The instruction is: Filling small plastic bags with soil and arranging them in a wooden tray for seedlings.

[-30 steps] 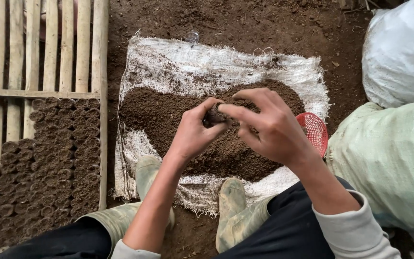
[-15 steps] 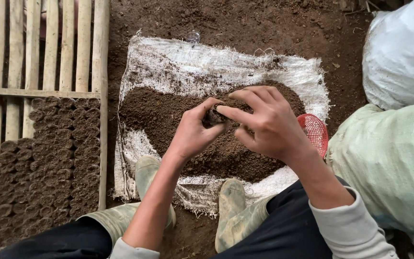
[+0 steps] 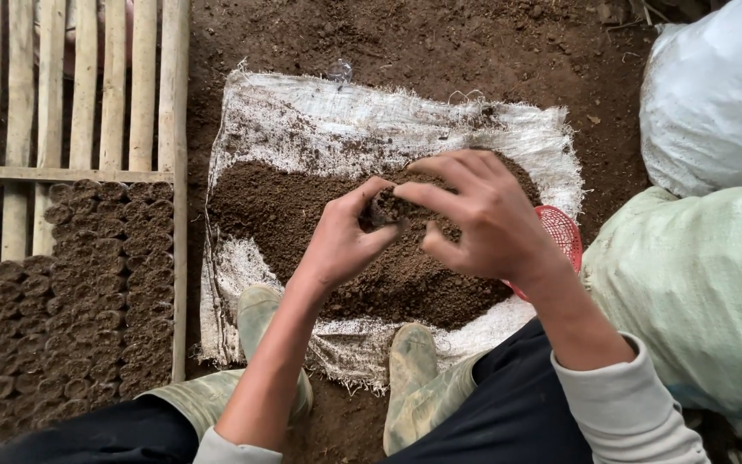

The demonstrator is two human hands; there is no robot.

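My left hand (image 3: 341, 245) cups a small dark soil pot (image 3: 381, 210), thumb and fingers wrapped round it, while my right hand (image 3: 483, 223) pinches at its top with curled fingertips. Both hover just over the soil heap (image 3: 302, 206) on the white woven sack (image 3: 319, 120). A red basket (image 3: 560, 232) peeks out behind my right wrist. Filled pots (image 3: 79, 301) sit packed in rows on the bamboo rack (image 3: 88, 86) to my left.
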